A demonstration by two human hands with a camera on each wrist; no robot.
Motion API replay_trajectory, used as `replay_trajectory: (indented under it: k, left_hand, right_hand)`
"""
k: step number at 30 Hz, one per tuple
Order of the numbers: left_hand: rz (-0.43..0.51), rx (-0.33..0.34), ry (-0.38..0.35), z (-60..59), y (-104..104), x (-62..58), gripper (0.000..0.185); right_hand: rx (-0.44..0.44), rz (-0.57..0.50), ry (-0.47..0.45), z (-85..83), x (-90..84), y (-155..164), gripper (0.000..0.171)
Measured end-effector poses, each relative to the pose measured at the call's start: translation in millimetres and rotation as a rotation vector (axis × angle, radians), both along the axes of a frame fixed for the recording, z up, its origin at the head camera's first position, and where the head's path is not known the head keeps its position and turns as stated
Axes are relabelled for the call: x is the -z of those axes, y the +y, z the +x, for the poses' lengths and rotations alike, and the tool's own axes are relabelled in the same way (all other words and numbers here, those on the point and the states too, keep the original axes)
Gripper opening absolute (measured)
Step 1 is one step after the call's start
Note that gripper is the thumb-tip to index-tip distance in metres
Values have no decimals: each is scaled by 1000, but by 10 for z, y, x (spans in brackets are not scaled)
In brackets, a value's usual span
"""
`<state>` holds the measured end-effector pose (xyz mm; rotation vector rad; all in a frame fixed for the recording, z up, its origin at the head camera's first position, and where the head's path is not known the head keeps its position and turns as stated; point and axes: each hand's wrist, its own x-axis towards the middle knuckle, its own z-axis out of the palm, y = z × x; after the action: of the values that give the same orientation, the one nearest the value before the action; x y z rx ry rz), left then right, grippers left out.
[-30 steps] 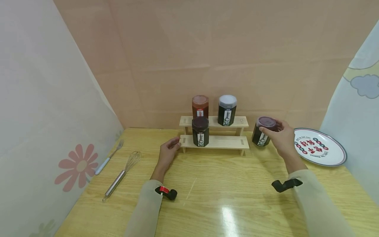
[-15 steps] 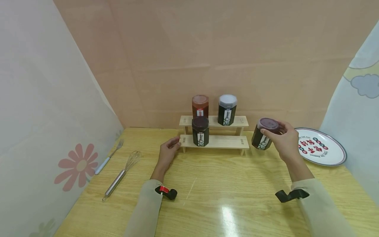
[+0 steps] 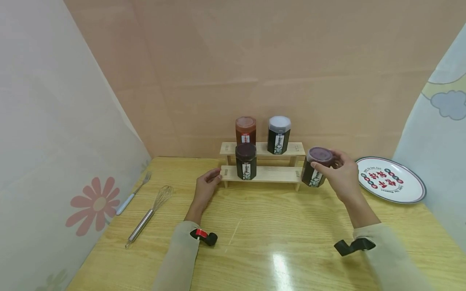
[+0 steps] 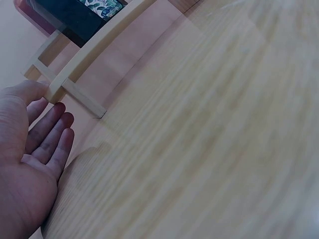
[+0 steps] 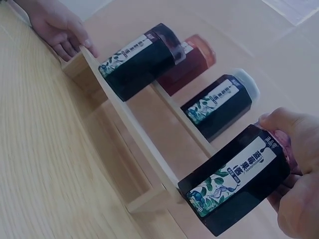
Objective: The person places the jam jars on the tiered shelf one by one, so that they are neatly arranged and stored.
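Observation:
My right hand (image 3: 340,171) grips a dark octagonal jar (image 5: 234,174) near its purple lid, fingers and thumb around the upper part. The jar (image 3: 314,174) is tilted beside the right end of the lower tier of a two-tier wooden stand (image 3: 274,174); whether it touches the stand I cannot tell. My left hand (image 3: 207,188) holds the left end of that lower tier, thumb at the board's edge in the left wrist view. A dark-lidded jar (image 3: 246,165) stands on the lower tier. On the upper tier are a red jar (image 3: 246,128) and a white-lidded dark jar (image 3: 279,139).
An oval white plate (image 3: 391,180) with red lettering lies on the right of the wooden table (image 3: 255,234). To the left are a whisk (image 3: 149,218) and a fork (image 3: 134,194) with a pale handle. A beige cloth (image 3: 284,60) hangs behind the stand.
The right hand first shifts slightly right and toward me with its jar, then moves left, bringing it to the lower tier's right end. The left hand stays put.

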<state>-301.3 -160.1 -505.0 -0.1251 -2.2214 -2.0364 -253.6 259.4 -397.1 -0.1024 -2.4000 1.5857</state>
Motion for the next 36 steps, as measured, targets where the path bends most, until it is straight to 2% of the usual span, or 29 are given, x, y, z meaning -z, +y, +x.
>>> replay_trajectory:
  k: [12, 28, 36]
  left_hand:
    - [-5, 0, 2, -6, 0, 6, 35]
    - [1, -7, -12, -12, 25, -25, 39]
    - [3, -9, -10, -9, 6, -1, 36]
  right_hand:
    - [-24, 1, 30, -39, 28, -270, 79]
    - [-105, -53, 43, -168, 27, -618, 82]
    - [-96, -66, 67, -238, 91, -772, 78]
